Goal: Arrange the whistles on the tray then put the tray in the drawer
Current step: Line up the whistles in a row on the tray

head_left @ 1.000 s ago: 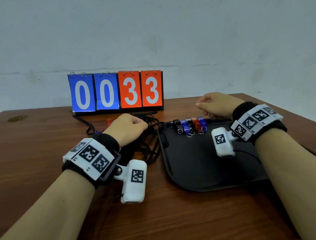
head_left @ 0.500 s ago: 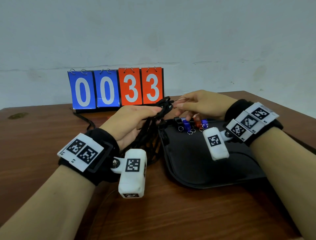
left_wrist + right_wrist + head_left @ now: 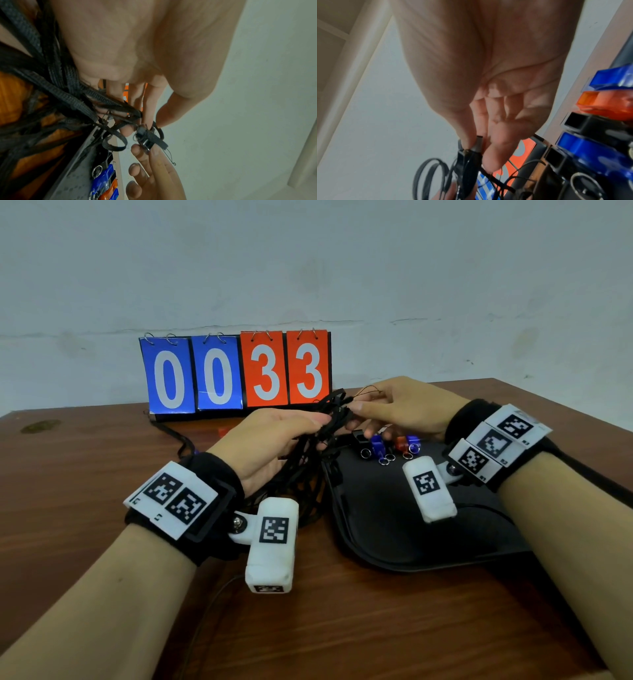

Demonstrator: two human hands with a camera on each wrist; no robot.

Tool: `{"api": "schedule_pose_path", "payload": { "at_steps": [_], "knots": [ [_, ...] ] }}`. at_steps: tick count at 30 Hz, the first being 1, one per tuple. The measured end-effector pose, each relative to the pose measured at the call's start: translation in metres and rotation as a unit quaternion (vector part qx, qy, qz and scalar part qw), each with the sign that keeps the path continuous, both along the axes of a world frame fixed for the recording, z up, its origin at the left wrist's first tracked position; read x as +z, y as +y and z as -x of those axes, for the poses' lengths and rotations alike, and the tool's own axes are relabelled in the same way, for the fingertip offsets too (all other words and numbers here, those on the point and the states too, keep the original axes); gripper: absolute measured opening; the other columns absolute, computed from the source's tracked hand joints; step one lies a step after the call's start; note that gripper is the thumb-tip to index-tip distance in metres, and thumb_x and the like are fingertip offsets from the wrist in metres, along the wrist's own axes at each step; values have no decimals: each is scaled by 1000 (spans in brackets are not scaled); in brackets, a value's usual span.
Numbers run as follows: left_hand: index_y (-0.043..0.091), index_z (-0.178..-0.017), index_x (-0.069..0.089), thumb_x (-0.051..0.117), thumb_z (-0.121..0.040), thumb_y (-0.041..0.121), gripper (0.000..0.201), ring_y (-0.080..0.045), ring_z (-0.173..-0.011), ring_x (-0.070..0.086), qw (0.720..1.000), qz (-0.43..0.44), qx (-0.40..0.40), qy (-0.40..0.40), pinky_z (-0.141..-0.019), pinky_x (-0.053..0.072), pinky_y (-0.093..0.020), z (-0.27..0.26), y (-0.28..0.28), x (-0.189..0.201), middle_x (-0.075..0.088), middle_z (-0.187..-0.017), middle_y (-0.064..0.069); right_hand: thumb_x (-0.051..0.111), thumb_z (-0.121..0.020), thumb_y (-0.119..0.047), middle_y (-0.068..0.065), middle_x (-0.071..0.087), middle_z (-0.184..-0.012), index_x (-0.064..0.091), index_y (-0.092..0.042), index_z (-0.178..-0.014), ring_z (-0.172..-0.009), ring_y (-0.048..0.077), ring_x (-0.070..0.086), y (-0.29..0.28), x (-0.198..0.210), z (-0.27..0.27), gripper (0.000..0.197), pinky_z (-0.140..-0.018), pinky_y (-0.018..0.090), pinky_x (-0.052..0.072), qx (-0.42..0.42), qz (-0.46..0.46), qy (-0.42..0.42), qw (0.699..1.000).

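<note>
Nearest me, both forearms reached forward over the brown wooden table (image 3: 102, 594), each wrist wrapped in a black band with white coded tags. The left hand (image 3: 274, 440) was raised, palm turned inward, its fingers curled round a tangled bunch of black woven cords (image 3: 329, 419) that trailed down to the table. The right hand (image 3: 404, 405) met it from the other side, thumb and forefinger pinching a small black clasp (image 3: 149, 136) at the end of one cord, a thin thread looping off it. Under the right forearm lay the black tray (image 3: 394, 525), flat with a raised rim and finely dotted surface. At its far edge sat a row of glossy plastic whistles (image 3: 387, 445), black, blue and orange, each with a metal ring; the right hand's fingers partly hid them. Behind stood a flip scoreboard (image 3: 236, 371) reading 0033 against a pale wall.
</note>
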State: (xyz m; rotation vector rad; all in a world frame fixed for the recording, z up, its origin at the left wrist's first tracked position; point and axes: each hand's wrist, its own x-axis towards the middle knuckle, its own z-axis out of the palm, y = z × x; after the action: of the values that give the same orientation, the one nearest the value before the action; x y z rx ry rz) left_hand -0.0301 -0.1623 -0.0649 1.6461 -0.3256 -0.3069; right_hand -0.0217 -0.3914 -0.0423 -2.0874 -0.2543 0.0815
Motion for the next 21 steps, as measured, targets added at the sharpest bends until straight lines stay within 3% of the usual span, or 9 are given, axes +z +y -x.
{"api": "schedule_pose_path", "payload": {
  "at_steps": [3,7,8,11,12,14,17,21],
  "knots": [
    [19,-111,77,57,-101,16,23,-17,-96,70,1000,-5,21,-8,-92,54,-35,-3,3,0,79,-105,-4,59,-99,-25,7,75,-97,64,-6,-110,-77,11,71,-4,0,-4,22,-59,18,56,-21,-40,11,999],
    [20,-111,75,52,-101,11,27,-5,-75,72,997,-40,64,-27,-62,57,-21,-7,6,1,77,-98,1,60,-99,-23,16,75,-97,59,-6,-106,-88,22,75,-11,3,-5,18,-64,22,60,-48,-121,29,991],
    [22,-110,75,52,-101,12,27,-7,-79,74,995,-59,70,-33,-65,58,-22,-7,6,0,77,-100,1,60,-99,-23,17,75,-99,59,-6,-107,-90,24,75,-12,3,-5,19,-65,23,60,-52,-125,28,990],
    [25,-108,74,55,-99,16,22,-26,-104,71,989,-116,84,-44,-94,58,-40,-12,7,-4,75,-110,-3,60,-99,-28,16,75,-105,60,-8,-107,-93,24,74,-18,2,-8,21,-75,28,60,-64,-105,17,992],
    [26,-107,73,56,-99,16,21,-25,-106,69,987,-128,89,-49,-98,56,-42,-12,7,-5,73,-112,-3,59,-99,-29,16,74,-108,61,-9,-107,-95,24,74,-20,1,-9,21,-80,31,59,-66,-99,15,993],
    [30,-104,71,58,-97,19,18,-18,-108,65,979,-159,105,-69,-101,54,-43,-15,9,-5,70,-113,2,56,-101,-27,17,73,-110,61,-10,-107,-100,26,73,-23,1,-11,19,-88,36,57,-66,-110,21,991],
    [33,-102,70,60,-93,24,16,-17,-107,67,968,-196,130,-83,-101,53,-42,-20,16,-6,69,-115,4,51,-104,-19,19,74,-104,59,-10,-104,-100,29,74,-25,2,-11,13,-88,37,57,-71,-166,39,983],
    [23,-120,69,48,-96,16,33,-22,-114,64,958,-225,163,-76,-105,50,-40,-24,23,-3,64,-124,0,52,-103,-17,19,74,-96,59,-7,-103,-95,31,75,-31,3,-11,12,-82,34,61,-82,-223,36,971]
  ]
}}
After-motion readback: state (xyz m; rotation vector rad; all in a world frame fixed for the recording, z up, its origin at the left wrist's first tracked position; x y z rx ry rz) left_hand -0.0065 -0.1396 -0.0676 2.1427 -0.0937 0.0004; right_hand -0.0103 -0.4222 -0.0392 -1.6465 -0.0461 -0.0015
